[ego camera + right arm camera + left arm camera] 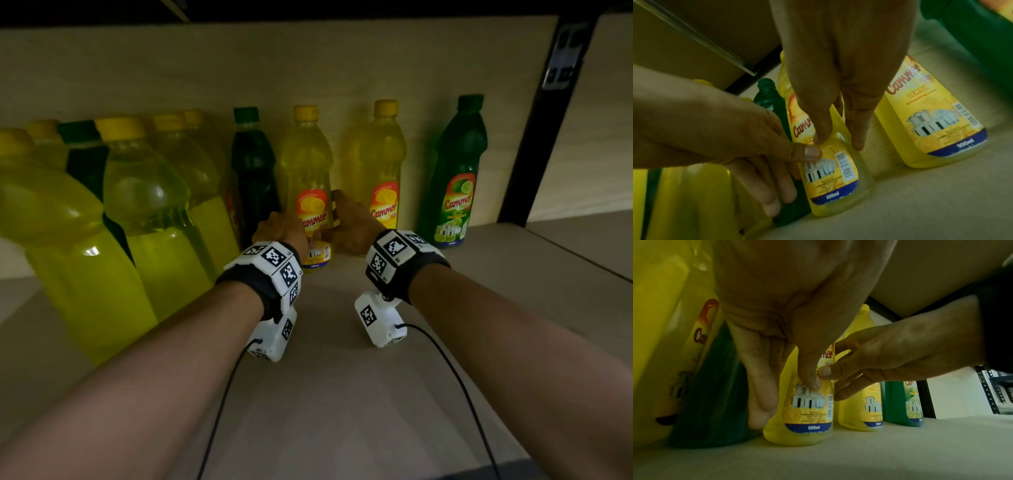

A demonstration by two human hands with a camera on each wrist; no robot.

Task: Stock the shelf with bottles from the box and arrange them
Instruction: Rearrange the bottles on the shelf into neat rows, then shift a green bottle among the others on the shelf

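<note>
Both hands flank the upright yellow bottle (310,192) on the shelf (342,377): left hand (279,231) and right hand (349,222) each grip its label, thumbs in front, fingers curled round its sides.

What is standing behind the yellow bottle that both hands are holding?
Behind the held yellow bottle only the pale back panel of the shelf shows. Both the left hand and right hand cover its lower sides, so that area is hidden.
</note>
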